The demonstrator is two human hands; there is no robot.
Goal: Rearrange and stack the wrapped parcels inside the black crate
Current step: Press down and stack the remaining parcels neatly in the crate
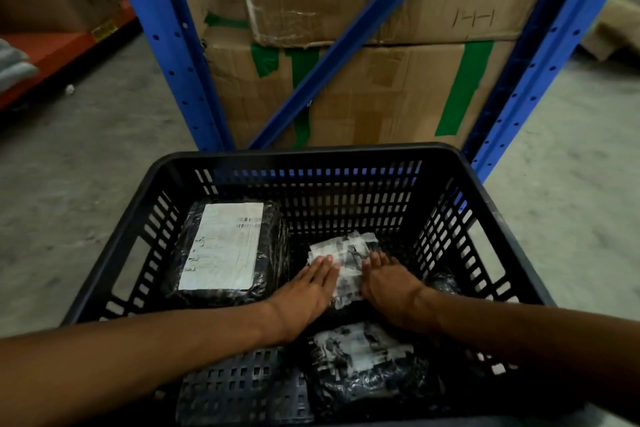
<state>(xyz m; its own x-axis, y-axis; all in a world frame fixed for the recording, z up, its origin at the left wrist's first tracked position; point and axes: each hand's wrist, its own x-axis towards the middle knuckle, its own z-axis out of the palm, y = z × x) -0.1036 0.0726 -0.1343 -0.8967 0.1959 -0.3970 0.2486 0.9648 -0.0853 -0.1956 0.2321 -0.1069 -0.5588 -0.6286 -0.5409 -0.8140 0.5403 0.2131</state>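
I see the middle parcel (346, 263) lying in the black crate (311, 154), my left hand (311, 291) and right hand (388, 288) pressed flat on it, fingers straight. A labelled parcel (225, 246) lies left; another parcel (367, 360) nearer me.

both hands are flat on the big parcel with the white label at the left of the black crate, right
Not quite. The head view shows the left hand and right hand flat on the smaller parcel in the middle of the black crate. The big parcel with the white label at the left lies untouched.
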